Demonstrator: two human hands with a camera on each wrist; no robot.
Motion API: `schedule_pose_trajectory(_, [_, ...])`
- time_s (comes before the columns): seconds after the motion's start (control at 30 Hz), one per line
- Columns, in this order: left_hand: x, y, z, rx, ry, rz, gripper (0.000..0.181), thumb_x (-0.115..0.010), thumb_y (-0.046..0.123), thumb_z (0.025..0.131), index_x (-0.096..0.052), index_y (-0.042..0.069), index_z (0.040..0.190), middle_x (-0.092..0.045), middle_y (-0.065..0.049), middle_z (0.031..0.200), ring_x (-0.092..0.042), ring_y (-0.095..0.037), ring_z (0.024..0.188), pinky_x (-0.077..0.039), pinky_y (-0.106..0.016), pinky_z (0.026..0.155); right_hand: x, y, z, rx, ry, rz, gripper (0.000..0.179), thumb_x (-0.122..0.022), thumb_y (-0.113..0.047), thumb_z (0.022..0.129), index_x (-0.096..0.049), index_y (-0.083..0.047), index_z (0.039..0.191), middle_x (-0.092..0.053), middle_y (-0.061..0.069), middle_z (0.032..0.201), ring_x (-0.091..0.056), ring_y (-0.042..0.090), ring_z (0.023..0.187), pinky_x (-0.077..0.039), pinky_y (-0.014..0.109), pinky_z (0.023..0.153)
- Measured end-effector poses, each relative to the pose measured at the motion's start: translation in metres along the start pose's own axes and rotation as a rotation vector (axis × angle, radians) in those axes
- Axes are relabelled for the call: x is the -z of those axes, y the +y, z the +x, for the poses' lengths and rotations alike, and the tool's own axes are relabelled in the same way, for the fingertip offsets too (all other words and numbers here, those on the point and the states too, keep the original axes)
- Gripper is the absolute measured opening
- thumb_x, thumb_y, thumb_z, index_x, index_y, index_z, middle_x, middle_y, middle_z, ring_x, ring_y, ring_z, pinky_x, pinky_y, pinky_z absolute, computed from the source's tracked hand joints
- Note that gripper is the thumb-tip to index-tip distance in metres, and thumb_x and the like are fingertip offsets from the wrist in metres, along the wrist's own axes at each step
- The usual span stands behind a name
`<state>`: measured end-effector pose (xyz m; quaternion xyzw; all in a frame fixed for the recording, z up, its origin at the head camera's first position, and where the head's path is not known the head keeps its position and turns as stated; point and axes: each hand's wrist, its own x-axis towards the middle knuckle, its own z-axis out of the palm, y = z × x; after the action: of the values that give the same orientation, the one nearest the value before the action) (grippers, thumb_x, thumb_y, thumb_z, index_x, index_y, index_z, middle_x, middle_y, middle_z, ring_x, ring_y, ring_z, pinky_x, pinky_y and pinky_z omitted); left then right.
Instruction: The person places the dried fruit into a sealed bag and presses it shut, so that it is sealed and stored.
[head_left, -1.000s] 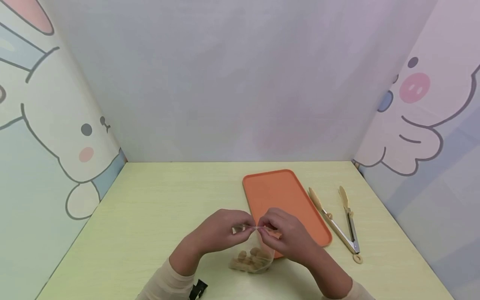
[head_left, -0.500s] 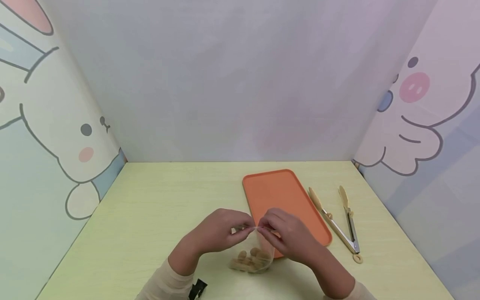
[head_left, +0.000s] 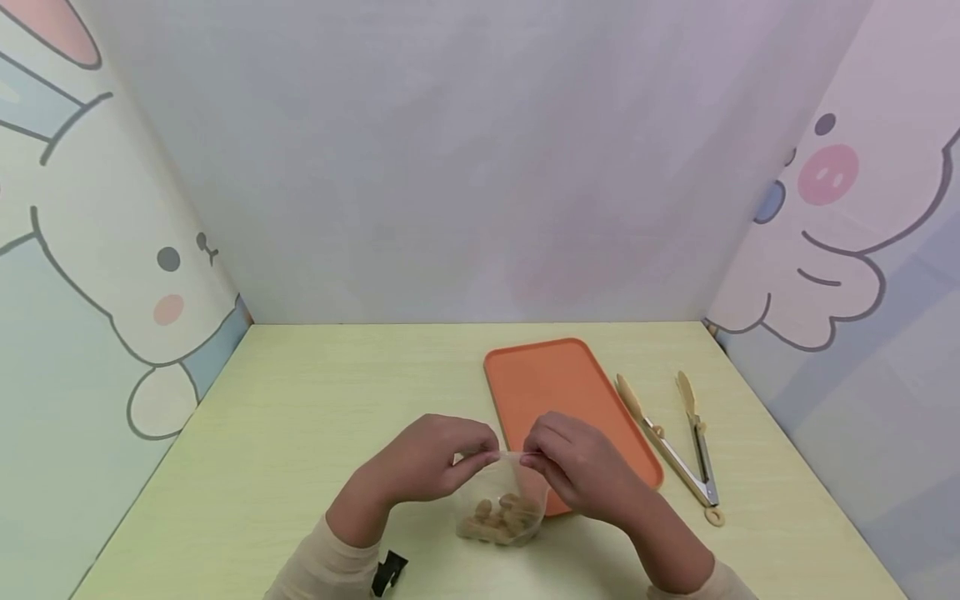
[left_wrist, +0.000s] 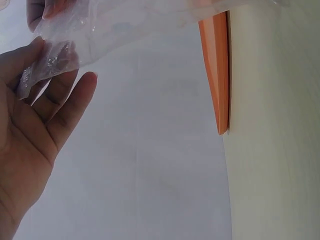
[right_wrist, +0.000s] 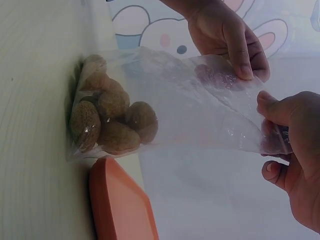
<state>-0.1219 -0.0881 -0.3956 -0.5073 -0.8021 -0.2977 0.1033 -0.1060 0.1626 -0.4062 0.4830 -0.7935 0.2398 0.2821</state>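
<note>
A clear plastic bag [head_left: 487, 479] stands on the table, its top edge held up between both hands. Several brown, rounded, nut-like pieces [right_wrist: 115, 120] lie in its bottom; their exact kind is hard to tell. My left hand [head_left: 427, 458] pinches the left part of the bag's top edge between thumb and fingers. At the right part of that edge, my right hand [head_left: 581, 467] pinches the film the same way. In the right wrist view the film stretches between the two hands, with the pieces low down near the tabletop.
An orange tray [head_left: 551, 392] lies just behind the bag and the right hand. Metal tongs with tan tips [head_left: 693, 467] lie spread to the tray's right. A small black object [head_left: 390, 572] shows by the left sleeve. Printed walls enclose the table [head_left: 337, 392].
The hands, close together before, have moved apart along the bag's top edge, the left one to the left. More of the film shows between them. Tray and tongs stay put.
</note>
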Motion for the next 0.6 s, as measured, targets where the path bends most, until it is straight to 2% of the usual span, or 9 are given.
schedule_pose_trajectory(0.3, [0.003,-0.002,-0.002,0.003,-0.013,0.001,0.014,-0.057,0.021,0.100,-0.061,0.024,0.087,-0.051,0.018,0.077,-0.041,0.007,0.065,-0.036,-0.008,0.063,0.005,0.003,0.000,0.007,-0.026,0.026,0.008,-0.065,-0.017,0.095,-0.060,-0.017,0.089,-0.051,-0.010,0.085,-0.044,0.002,0.074,-0.038,0.014,0.067])
schedule_pose_trajectory(0.6, [0.007,-0.004,-0.005,0.022,-0.022,-0.044,0.017,-0.057,0.021,0.100,-0.059,0.020,0.084,-0.049,0.017,0.073,-0.040,0.006,0.062,-0.035,-0.008,0.061,0.012,0.005,-0.001,-0.007,-0.075,0.055,0.011,-0.068,-0.015,0.092,-0.059,-0.018,0.089,-0.050,-0.012,0.085,-0.041,0.000,0.074,-0.037,0.013,0.068])
